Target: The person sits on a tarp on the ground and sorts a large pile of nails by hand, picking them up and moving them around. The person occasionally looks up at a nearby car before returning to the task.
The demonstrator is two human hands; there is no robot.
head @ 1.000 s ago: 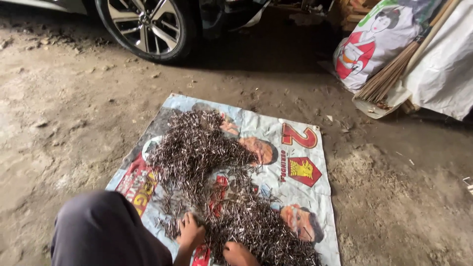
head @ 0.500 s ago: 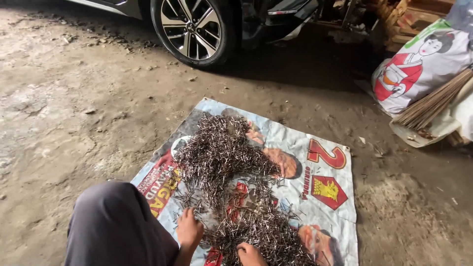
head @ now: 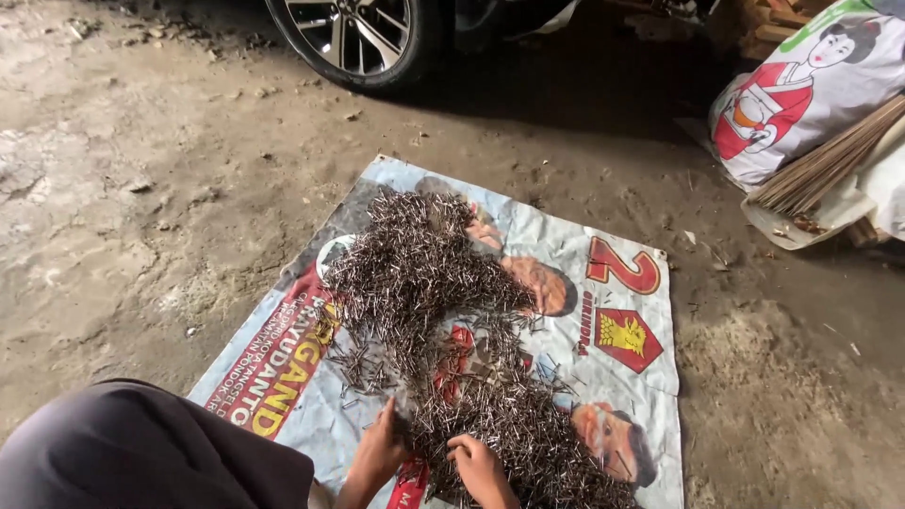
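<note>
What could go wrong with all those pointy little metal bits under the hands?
The bare left hand and right hand are pressed into the pile of small metal pieces, so a sharp end might prick a finger. Loose pieces lie scattered near the edge of the printed sheet and could roll onto the dirt floor, where they would be hard to find or get stepped on.

Printed banner (head: 603, 377) (nail-strewn) on dirt floor (head: 141, 217)

A heap of nails (head: 443, 320) lies on a banner (head: 622, 377) spread on the ground (head: 141, 207). Both hands (head: 429, 457) rest on the heap's near edge. A car wheel (head: 353, 38) stands behind; a bundle of sticks (head: 820, 170) lies far right.
</note>
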